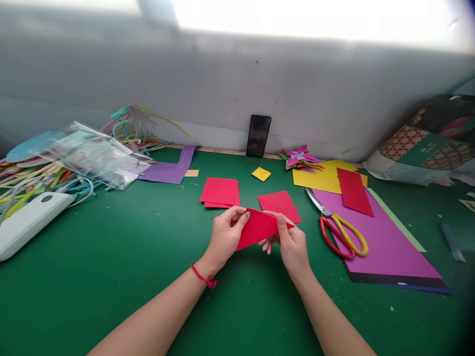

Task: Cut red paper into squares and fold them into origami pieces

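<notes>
Between my two hands, a folded piece of red paper [256, 229] is held up above the green table [156, 287]. My left hand [227, 232] pinches its upper left corner, thumb on top. My right hand [291, 242] grips the right end between thumb and fingers, some fingers lying behind the sheet. Just beyond my left hand lies a small stack of red paper squares [219, 192]. Another red paper square [284, 203], with a crease or folded edge, rests beyond my right hand.
Scissors [343, 232] with red and yellow handles lie on purple paper [389, 242] at right. Behind are yellow paper [315, 180], paper pinwheel shapes [299, 157], a yellow folded square [261, 173] and an upright phone [259, 136]. Left are pipe cleaners [25, 185] and a white device [35, 220].
</notes>
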The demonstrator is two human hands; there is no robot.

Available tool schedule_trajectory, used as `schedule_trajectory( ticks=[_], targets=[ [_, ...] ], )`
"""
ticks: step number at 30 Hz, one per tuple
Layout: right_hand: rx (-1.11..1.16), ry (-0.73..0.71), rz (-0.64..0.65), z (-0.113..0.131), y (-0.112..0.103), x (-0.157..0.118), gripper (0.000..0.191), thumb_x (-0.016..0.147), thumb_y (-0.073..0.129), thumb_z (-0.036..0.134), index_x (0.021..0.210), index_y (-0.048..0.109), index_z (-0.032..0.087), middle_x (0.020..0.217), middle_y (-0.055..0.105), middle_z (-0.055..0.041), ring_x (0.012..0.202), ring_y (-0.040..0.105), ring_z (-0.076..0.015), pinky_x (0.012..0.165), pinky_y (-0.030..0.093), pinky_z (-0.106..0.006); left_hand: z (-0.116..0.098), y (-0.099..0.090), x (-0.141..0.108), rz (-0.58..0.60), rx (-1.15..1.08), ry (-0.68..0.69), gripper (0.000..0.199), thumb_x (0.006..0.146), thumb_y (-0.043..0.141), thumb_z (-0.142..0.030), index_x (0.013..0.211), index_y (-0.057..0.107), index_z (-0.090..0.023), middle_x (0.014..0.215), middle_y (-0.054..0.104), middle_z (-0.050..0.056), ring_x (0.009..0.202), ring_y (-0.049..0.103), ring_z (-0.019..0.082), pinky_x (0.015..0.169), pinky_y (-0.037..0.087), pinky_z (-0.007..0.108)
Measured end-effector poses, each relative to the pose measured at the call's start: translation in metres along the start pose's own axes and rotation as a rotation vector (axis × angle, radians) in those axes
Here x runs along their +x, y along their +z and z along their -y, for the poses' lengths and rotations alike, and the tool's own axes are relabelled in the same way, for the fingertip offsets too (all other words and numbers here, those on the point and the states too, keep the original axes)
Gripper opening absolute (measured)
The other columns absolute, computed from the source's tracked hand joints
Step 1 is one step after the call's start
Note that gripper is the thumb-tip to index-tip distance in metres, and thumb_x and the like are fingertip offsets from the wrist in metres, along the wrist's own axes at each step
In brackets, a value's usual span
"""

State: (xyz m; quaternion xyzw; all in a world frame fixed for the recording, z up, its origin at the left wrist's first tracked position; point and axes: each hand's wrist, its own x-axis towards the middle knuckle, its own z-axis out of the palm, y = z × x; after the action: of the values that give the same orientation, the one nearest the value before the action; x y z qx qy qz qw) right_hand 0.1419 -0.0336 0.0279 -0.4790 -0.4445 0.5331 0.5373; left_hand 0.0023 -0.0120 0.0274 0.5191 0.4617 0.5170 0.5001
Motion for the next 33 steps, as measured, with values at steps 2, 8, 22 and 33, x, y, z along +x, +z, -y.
schedule_trajectory(
  ticks=[2,8,22,33],
  targets=[
    [0.017,0.016,0.039,-0.001,0.000,0.000,0.048,0.082,0.042,0.051,0.108,0.057,0.013,0.056,0.064,-0.0045,0.043,0.058,-0.0153,0.037,0.045,-0.023,0.000,-0.001,0.000,0.004,-0.005,-0.006,0.018,0.078,0.053,-0.036,0.078,0.056,-0.019,0.074,0.061,0.002,0.068,0.057,0.015,0.057,0.047,0.022],
    [0.041,0.058,0.136,-0.005,0.000,0.001,0.059,0.083,0.036,0.055,0.117,0.052,0.009,0.044,0.058,-0.0014,0.035,0.050,-0.0126,0.035,0.043,-0.023,0.000,-0.001,0.001,0.006,0.003,-0.011,0.019,0.078,0.053,-0.037,0.077,0.056,-0.018,0.073,0.060,0.002,0.067,0.057,0.015,0.056,0.046,0.022],
    [-0.060,0.048,0.090,-0.001,0.001,-0.002,0.053,0.084,0.045,0.043,0.129,0.041,0.015,0.043,0.057,0.0014,0.036,0.050,-0.0109,0.036,0.042,-0.020,0.002,0.000,-0.001,0.002,0.007,-0.006,0.015,0.079,0.054,-0.033,0.077,0.055,-0.018,0.070,0.059,0.000,0.064,0.055,0.013,0.055,0.045,0.020],
    [-0.075,0.052,0.094,-0.002,0.001,-0.001,0.055,0.084,0.046,0.042,0.131,0.036,0.015,0.044,0.056,0.0019,0.036,0.048,-0.0105,0.036,0.040,-0.020,0.004,-0.001,0.001,-0.007,-0.003,-0.002,0.014,0.078,0.055,-0.032,0.077,0.056,-0.018,0.070,0.059,0.000,0.063,0.054,0.012,0.055,0.045,0.020]
  ],
)
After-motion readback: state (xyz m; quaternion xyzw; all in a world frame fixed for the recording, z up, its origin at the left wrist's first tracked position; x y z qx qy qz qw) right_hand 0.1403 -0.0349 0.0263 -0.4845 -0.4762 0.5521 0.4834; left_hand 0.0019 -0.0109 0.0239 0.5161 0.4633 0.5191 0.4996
